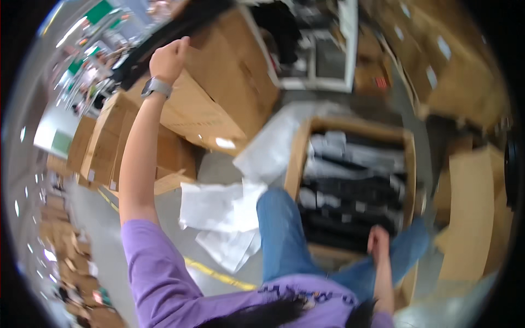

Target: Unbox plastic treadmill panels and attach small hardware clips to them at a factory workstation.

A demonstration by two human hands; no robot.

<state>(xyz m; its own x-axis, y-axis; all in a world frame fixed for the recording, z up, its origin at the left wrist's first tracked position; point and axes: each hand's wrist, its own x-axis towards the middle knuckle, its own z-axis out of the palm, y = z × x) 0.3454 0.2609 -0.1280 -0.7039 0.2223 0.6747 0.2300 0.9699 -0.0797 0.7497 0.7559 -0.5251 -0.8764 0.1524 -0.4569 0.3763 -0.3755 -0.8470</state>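
My left hand (167,61) is stretched out to the far left, closed in a fist. It is beside dark cloth (164,39) lying on a tall cardboard box (219,82); whether it grips anything is hidden. On that wrist is a watch (157,87) with a grey band. My right hand (378,241), also closed, hovers over the near right part of an open carton (295,164). Rows of folded black and grey clothes (350,188) in clear wrapping fill this carton. Nothing can be made out in the right fingers.
White sheets (219,208) lie on the grey floor left of the carton, beside a yellow floor line (219,275). More cardboard boxes (104,142) stand at left, and another box (465,213) at right. A white frame (317,85) stands at the back.
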